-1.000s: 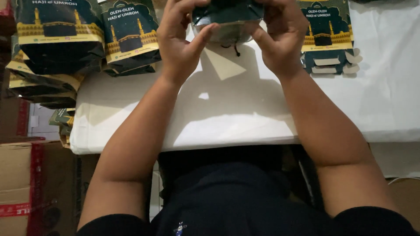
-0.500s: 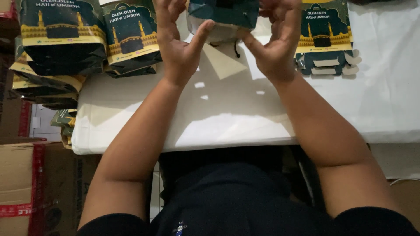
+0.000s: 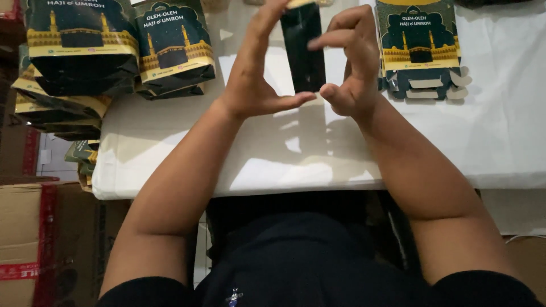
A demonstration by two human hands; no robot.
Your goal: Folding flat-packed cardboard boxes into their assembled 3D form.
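Loosely pinched dark folded bag point(image 3: 304, 48) between left hand point(image 3: 256, 79) and right hand point(image 3: 352, 68), grip narrow; printed bags point(image 3: 170, 45) at ten o'clock on tabletop point(image 3: 500, 131).

Two hands point(image 3: 256, 85), perhaps six printed bags point(image 3: 173, 42)

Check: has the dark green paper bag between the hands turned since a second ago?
Yes. The dark green paper bag now stands narrow side up, where it lay broad beside the flat printed bag stack.
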